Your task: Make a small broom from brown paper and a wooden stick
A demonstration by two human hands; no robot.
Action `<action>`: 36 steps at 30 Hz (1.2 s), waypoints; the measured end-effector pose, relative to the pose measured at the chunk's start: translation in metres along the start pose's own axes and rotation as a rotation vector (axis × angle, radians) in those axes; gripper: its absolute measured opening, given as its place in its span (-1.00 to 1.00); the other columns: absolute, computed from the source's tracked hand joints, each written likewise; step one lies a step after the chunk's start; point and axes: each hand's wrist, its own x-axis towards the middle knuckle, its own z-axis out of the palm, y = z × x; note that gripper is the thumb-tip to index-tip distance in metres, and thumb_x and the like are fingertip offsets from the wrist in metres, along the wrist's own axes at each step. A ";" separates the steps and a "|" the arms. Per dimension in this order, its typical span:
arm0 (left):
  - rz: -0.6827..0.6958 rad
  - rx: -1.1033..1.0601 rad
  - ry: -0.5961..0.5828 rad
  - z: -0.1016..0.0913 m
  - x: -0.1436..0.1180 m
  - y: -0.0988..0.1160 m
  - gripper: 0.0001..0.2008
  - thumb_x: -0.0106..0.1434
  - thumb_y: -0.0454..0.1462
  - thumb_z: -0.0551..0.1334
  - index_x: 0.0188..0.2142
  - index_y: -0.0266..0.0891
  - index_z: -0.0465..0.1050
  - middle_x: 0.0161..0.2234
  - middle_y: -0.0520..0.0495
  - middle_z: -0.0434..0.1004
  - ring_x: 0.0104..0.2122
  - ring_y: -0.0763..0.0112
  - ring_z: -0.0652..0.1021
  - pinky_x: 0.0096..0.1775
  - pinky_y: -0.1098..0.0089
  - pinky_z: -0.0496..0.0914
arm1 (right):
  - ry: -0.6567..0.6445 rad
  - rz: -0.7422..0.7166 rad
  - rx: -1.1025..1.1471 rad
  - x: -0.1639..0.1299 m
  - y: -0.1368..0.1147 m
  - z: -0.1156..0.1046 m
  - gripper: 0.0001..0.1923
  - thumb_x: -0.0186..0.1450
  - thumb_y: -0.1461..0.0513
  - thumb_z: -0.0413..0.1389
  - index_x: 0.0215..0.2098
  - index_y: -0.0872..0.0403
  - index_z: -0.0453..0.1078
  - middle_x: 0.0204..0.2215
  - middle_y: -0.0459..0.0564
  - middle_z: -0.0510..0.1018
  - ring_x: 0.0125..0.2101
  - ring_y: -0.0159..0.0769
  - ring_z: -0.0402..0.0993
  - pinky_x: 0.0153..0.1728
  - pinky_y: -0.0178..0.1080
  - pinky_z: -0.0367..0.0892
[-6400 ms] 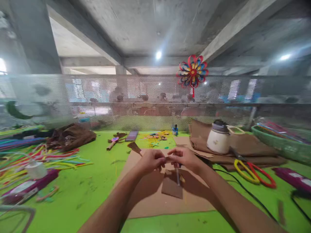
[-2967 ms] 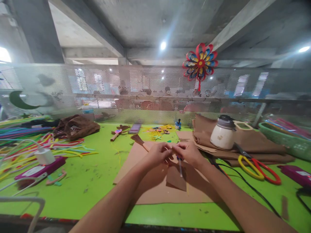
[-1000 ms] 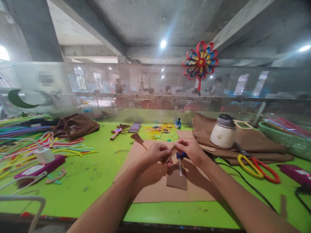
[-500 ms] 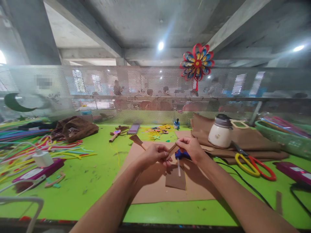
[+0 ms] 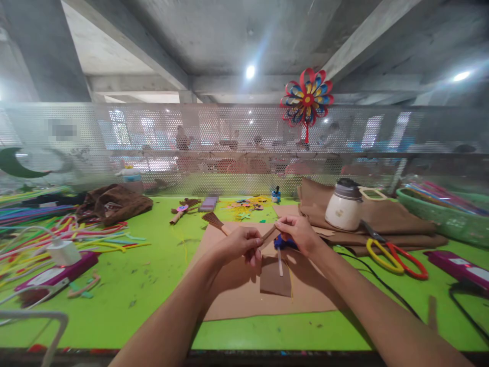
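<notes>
In the head view, a narrow, straight brown strip (image 5: 269, 235) slants between the hands above a tan sheet (image 5: 229, 303); the left hand (image 5: 243, 245) pinches its lower end, the right hand (image 5: 297, 233) its upper end, fingertips closed on it. A darker brown piece (image 5: 272, 285) lies on the sheet, which rests on a bright green table (image 5: 133, 285). Behind stands a perforated screen (image 5: 229, 127), beneath a concrete ceiling (image 5: 221, 41) with lit lamps (image 5: 250, 72).
</notes>
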 end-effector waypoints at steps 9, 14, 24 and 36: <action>0.050 -0.416 -0.119 0.005 -0.005 0.006 -0.79 0.15 -0.17 0.23 -0.36 -0.26 0.28 -0.55 -0.04 0.50 -0.61 0.49 0.48 -0.56 0.51 0.26 | -0.287 0.040 0.202 -0.017 -0.036 0.004 -0.64 0.13 0.06 0.16 -0.20 0.13 0.42 -0.41 0.02 0.48 -0.46 -0.33 0.38 -0.36 -0.22 0.31; 0.070 -0.528 -0.301 0.010 -0.009 0.009 -0.77 0.15 -0.18 0.23 -0.27 -0.30 0.34 -0.58 -0.06 0.48 -0.63 0.45 0.49 -0.57 0.50 0.27 | -0.488 -0.037 0.084 -0.027 -0.044 0.008 -0.74 0.11 0.15 0.22 -0.25 0.10 0.48 -0.42 -0.01 0.50 -0.46 -0.37 0.35 -0.36 -0.25 0.27; 0.054 -0.323 0.107 0.004 -0.004 0.010 -0.81 0.05 -0.26 0.31 -0.35 -0.34 0.45 -0.43 -0.11 0.53 -0.45 0.45 0.51 -0.39 0.46 0.35 | -0.425 -0.077 -0.174 -0.021 -0.039 0.008 -0.74 0.18 0.08 0.12 -0.43 0.13 0.44 -0.55 -0.07 0.44 -0.53 -0.40 0.28 -0.45 -0.29 0.21; 0.083 0.040 0.260 0.004 0.006 0.006 -0.88 0.05 -0.27 0.26 -0.51 -0.31 0.43 -0.69 0.08 0.35 -0.66 0.54 0.39 -0.56 0.49 0.26 | -0.437 -0.012 -0.412 -0.016 -0.020 0.010 -0.71 0.20 0.09 0.08 -0.55 0.12 0.40 -0.71 -0.16 0.30 -0.66 -0.47 0.12 -0.61 -0.35 0.02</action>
